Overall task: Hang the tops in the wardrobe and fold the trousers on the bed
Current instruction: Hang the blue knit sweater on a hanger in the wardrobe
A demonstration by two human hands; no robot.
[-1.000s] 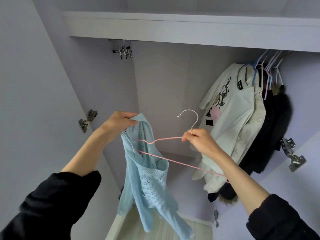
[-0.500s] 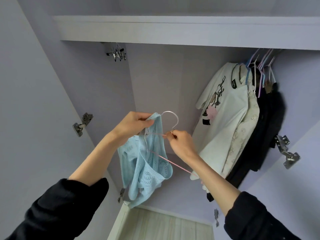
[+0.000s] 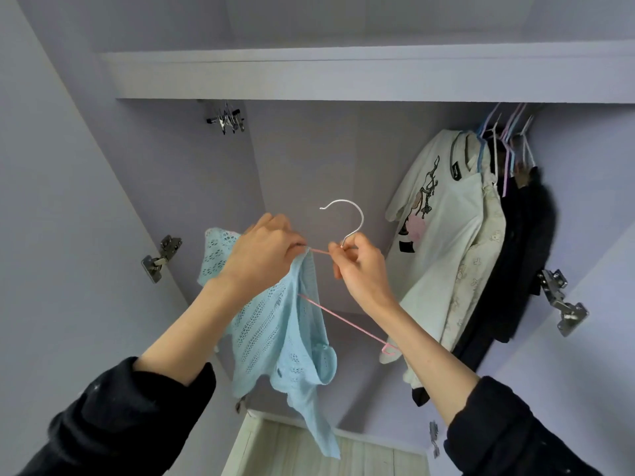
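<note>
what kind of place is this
Most likely the inside of an open built-in wardrobe in a home: tops hang on hangers at the right, door hinges sit on the side panels, and a shelf runs overhead.

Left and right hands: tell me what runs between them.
In the head view, a short bare stretch of the pink hanger wire spans the gap between the left hand and right hand.

The knit top (image 3: pixel 275 324) is pale sky blue with an openwork eyelet pattern in stripes. Its hanger (image 3: pixel 347 321) is pink wire with a silver hook. Wardrobe walls (image 3: pixel 309 159) are soft lilac. Hanging at the right: a cream tee (image 3: pixel 443 242) with a black-and-pink graphic, then black clothes (image 3: pixel 519 255). Sleeves (image 3: pixel 130 420) are black.
</note>
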